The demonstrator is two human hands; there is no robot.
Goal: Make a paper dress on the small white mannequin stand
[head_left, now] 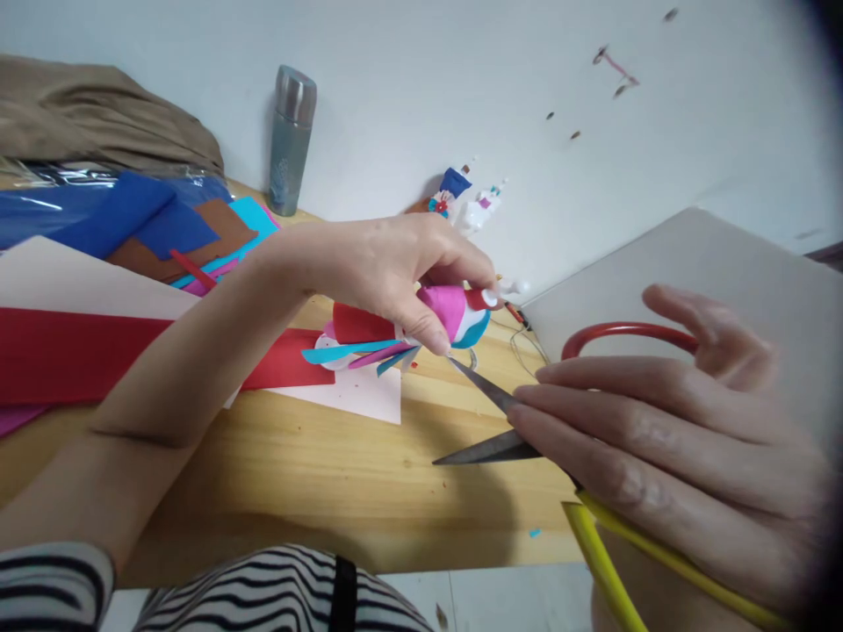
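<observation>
My left hand [401,268] is closed around a small handmade figure [443,309] of pink, red, white and blue pieces. Loose blue and pink strips [352,353] hang from its lower side; part of the figure is hidden by my fingers. In my right hand [665,439] is a pair of scissors [491,452] with a red loop and a yellow loop. Their blades stand apart, pointing left, and the upper tip is close to my left thumb. Whether that tip touches the figure I cannot tell.
Red material [79,355] and coloured sheets [177,228] lie at the left of the wooden table [316,474]. A bottle [290,145] stands by the wall. Small decorated figures [454,189] sit behind my left hand. A pale panel [691,281] rises at right.
</observation>
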